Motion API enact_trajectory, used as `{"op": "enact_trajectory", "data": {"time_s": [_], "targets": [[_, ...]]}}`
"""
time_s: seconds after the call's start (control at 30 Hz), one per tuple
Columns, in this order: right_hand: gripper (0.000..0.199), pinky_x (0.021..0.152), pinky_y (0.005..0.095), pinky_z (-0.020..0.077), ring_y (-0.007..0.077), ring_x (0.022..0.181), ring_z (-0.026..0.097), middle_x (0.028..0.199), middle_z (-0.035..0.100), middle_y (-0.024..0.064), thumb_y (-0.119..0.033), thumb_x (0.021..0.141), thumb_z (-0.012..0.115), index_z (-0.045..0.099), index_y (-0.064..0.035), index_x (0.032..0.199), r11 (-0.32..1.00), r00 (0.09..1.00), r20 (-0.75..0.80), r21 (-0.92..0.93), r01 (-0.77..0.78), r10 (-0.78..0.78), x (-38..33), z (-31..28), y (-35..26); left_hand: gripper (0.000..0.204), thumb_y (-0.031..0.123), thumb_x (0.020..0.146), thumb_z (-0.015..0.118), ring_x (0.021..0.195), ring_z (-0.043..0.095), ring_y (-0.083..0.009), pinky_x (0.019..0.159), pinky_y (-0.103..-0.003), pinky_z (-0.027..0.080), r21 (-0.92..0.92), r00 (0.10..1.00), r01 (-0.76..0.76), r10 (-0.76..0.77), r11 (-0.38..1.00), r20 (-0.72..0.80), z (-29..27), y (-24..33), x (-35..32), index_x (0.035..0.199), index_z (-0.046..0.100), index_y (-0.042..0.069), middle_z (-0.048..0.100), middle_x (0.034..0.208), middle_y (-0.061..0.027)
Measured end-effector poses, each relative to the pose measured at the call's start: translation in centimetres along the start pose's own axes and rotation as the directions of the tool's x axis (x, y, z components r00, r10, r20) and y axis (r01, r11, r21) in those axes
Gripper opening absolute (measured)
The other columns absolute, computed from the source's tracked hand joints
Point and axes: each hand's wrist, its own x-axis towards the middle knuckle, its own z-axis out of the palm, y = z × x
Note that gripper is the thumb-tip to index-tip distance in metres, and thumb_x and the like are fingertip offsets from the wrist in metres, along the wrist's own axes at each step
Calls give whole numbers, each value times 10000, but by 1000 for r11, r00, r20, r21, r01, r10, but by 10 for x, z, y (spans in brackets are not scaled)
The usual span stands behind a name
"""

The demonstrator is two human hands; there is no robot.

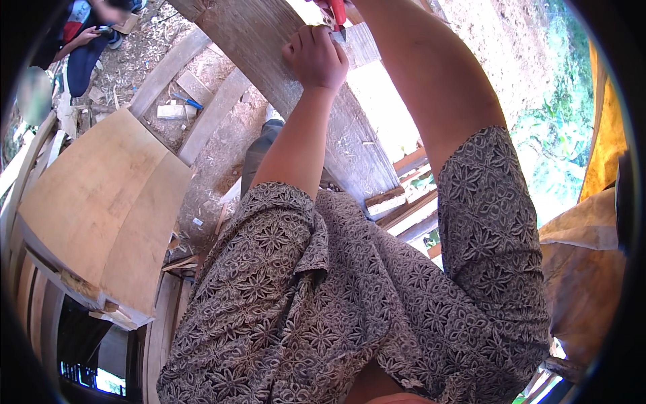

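Clearly, the red-handled tool [338, 12] is at the upper edge of the view, over the wide wooden plank [363, 156], its long axis nearly upright and its short dark tip pointing down toward the wearer, just beside the left knuckles. The plank runs slantwise, from upper left to its near end at lower right. The right hand [351, 4], mostly cut off, has its fingers closed around the handle, its forearm reaching up and inward from the right. The left hand [316, 57] rests on the plank, back upward, fingers bent; whether they pinch anything cannot be told. Bright ground [464, 60] opens beyond the plank's right edge; left of it, chip-strewn soil [219, 151] separates it from a curved wooden panel [108, 195].
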Motion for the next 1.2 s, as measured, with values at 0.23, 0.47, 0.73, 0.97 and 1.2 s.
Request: {"op": "enact_trajectory", "data": {"time_s": [0.23, 0.47, 0.73, 0.97, 1.2], "targets": [[365, 647, 455, 604, 322, 624, 718, 815, 733, 210, -316, 975, 587, 744, 12, 939, 997, 997, -74, 76, -3, 8, -16, -6, -6, 163, 202, 898, 587, 991, 580, -269, 859, -452, 358, -15, 999, 37, -37, 999, -15, -7, 5, 3, 1050, 606, 144, 633, 996, -49], [367, 674, 458, 602, 329, 643, 723, 842, 745, 220, -333, 975, 597, 756, -4, 942, 973, 960, -270, 192, 127, -73, -97, 1, -3, 233, 203, 828, 646, 1006, 572, -284, 876, -467, 365, 43, 997, 72, -73, 996, 18, 0, 1, 3, 1033, 564, 127, 601, 1042, -79], [591, 866, 416, 548, 327, 980, 726, 1123, 739, 202, -261, 986, 690, 490, -132, 1528, 867, 838, -529, 346, 359, -137, -224, 73, 90, 318, 318, 810, 681, 1035, 574, -285, 883, -484, 383, 54, 987, 107, -113, 993, 117, -6, 8, 4, 1035, 557, 129, 588, 1076, -82], [525, 916, 410, 529, 328, 1076, 693, 1131, 732, 176, -202, 980, 694, 552, -134, 1481, 894, 755, -653, 300, 333, -62, -244, 101, 86, 322, 364, 856, 658, 1069, 578, -301, 906, -496, 387, 79, 921, 186, -202, 979, 332, -10, 10, 12, 1050, 567, 124, 595, 1095, -89], [507, 1021, 361, 499, 257, 1195, 677, 1304, 697, 159, -227, 1002, 678, 551, -126, 1483, 727, 842, -539, 584, 360, 16, -248, 100, 91, 338, 372, 876, 648, 1076, 578, -319, 920, -504, 393, 141, 924, 136, -177, 981, 340, -21, 20, 15, 1072, 564, 111, 590, 1105, -99]]}}
